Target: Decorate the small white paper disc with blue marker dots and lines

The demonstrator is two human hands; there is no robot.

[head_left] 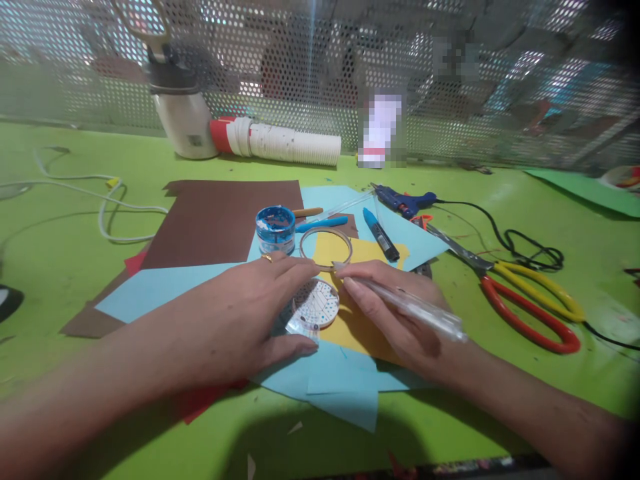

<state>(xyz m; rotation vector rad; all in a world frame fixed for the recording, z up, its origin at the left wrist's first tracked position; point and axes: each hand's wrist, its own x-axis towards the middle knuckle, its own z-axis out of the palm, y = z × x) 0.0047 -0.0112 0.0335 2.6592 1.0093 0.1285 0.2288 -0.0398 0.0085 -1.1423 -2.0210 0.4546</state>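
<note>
While my L grip [253,303] lies spread on the papers, thumb & fingers apart around the patterned disc [320,300], my R grip [403,327] is closed on a clear pen-like tool [427,311], tip at the ring [325,229]'s near edge. Can't tell if that tip's a nib or a blade. Prob. I'm tracing or cutting along the ring; the next move calls for a steady ring under L fingertips, plus a slow, light stroke following the curve. Ring's thin, round, greyish, lying flat, mostly on yellow paper [367,333], just beyond the disc. Disc's white w/ dark lines & blue dots, partly hidden by my L grip. Everything's on the green worktop [500,413].
</note>
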